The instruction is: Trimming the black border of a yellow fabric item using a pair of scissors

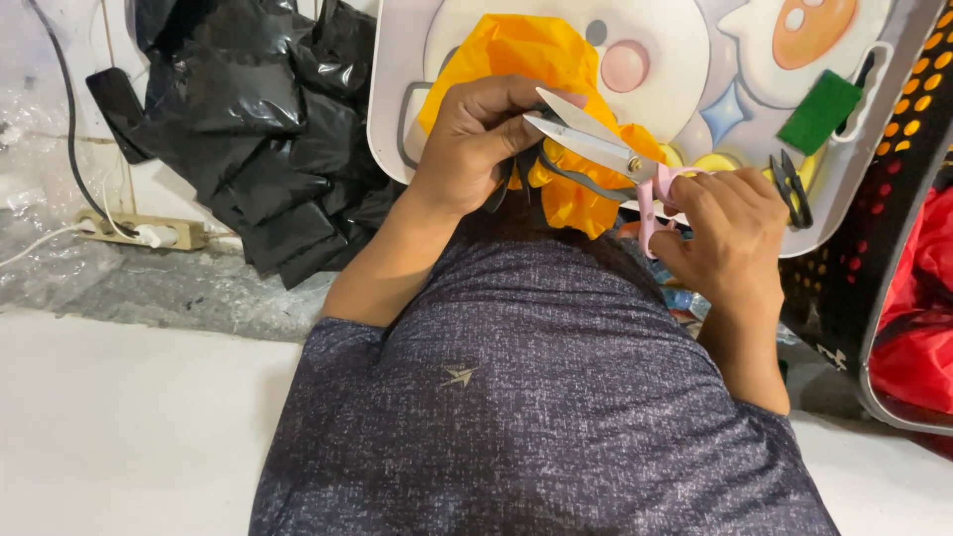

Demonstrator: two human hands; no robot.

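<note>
My left hand grips a bunched piece of orange fabric together with a dark strip that hangs below my fingers. My right hand holds a pair of pink-handled scissors. Their silver blades are spread apart and point left toward my left hand, with the tips close to its thumb and the fabric. Both hands work above a small white table printed with cartoon shapes. My lap, in a dark speckled shirt, fills the lower middle of the view.
A green block and small black snips lie on the table's right side. Black plastic bags are piled at left, near a power strip with cables. A black perforated basket and red material stand at right.
</note>
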